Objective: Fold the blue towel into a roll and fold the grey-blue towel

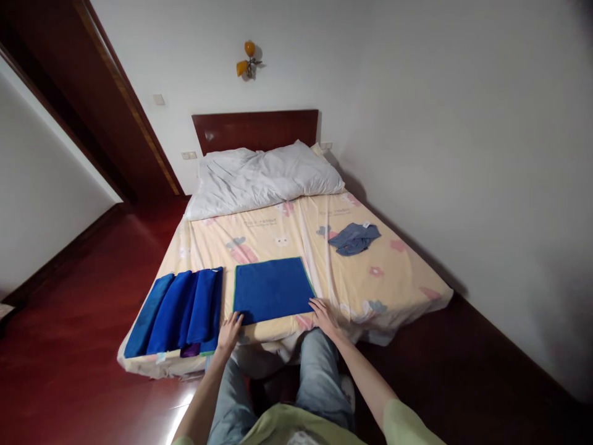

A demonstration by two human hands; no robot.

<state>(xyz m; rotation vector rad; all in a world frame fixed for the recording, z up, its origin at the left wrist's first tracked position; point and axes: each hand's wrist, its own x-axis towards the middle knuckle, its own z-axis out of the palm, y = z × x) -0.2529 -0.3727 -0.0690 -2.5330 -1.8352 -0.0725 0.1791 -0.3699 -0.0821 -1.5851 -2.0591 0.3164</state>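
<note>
A blue towel (pixel 273 289) with a thin green edge lies spread flat on the bed in front of me. My left hand (pixel 230 332) is closed at its near left corner, the fingertips on the cloth. At the near right corner, my right hand (pixel 323 315) has its fingers closed on the edge. Left of this towel, several rolled or folded blue towels (pixel 178 312) lie side by side, with a bit of purple cloth showing beneath them. A crumpled grey-blue garment (pixel 354 239) with a white tag rests farther right, apart from both hands.
The bed (pixel 393 290) has a pale yellow sheet with carrot and rabbit prints. A white pillow or quilt (pixel 269 173) lies against the dark wooden headboard (pixel 257 131). A white wall (pixel 486 154) rises on the right. Dark red floor (pixel 78 272) surrounds the bed.
</note>
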